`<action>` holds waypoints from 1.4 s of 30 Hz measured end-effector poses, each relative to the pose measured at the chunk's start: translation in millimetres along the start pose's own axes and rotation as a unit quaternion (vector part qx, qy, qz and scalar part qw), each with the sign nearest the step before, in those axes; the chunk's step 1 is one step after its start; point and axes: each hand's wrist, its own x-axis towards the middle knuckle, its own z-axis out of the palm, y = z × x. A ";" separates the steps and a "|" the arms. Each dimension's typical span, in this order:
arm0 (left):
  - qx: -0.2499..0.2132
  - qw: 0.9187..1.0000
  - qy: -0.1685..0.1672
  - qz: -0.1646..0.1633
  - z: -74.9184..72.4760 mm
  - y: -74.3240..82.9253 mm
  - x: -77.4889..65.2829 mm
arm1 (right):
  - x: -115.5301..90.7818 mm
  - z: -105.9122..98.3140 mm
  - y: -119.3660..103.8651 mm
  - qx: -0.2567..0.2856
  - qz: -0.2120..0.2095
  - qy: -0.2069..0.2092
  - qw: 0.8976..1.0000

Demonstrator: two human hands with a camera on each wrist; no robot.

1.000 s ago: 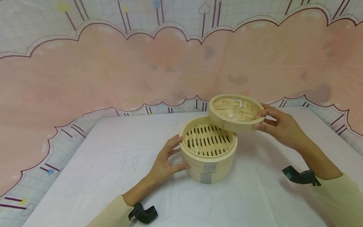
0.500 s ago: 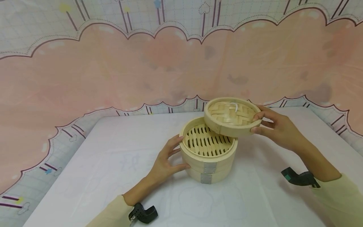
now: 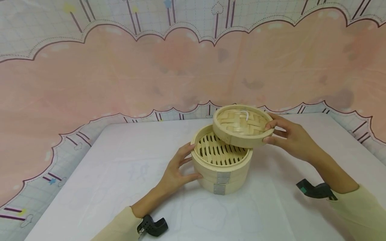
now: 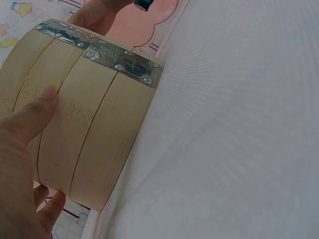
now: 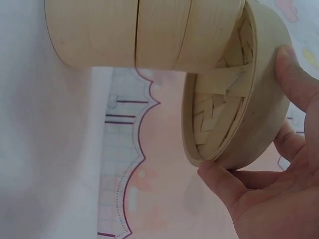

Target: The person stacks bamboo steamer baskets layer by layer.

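Observation:
A round bamboo steamer (image 3: 221,182) stands on the table, its slatted rack (image 3: 215,150) showing inside the top rim. My left hand (image 3: 174,169) holds its left side, thumb at the front and fingers toward the back. Metal plates (image 4: 122,60) join the bands in the left wrist view. My right hand (image 3: 294,135) pinches the right edge of the woven bamboo lid (image 3: 238,125). The lid is tilted and overlaps the steamer's back right rim, leaving the front left of the rack uncovered. In the right wrist view the lid's underside (image 5: 212,117) faces the steamer.
A white cloth covers the table (image 3: 120,157). Behind it hangs a patterned backdrop (image 3: 150,73) in peach and white. A dark wrist camera (image 3: 152,226) sits on the left wrist, and another dark camera (image 3: 315,189) on the right.
My right hand has brought the lid leftward and slightly down, so it covers more of the steamer's back right. The left hand and the steamer stay in place.

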 end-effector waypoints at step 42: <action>-0.005 1.000 0.009 -0.014 2.5 -5.3 0.4 | 3.6 18.9 -0.5 0.071 -0.060 -0.035 0.995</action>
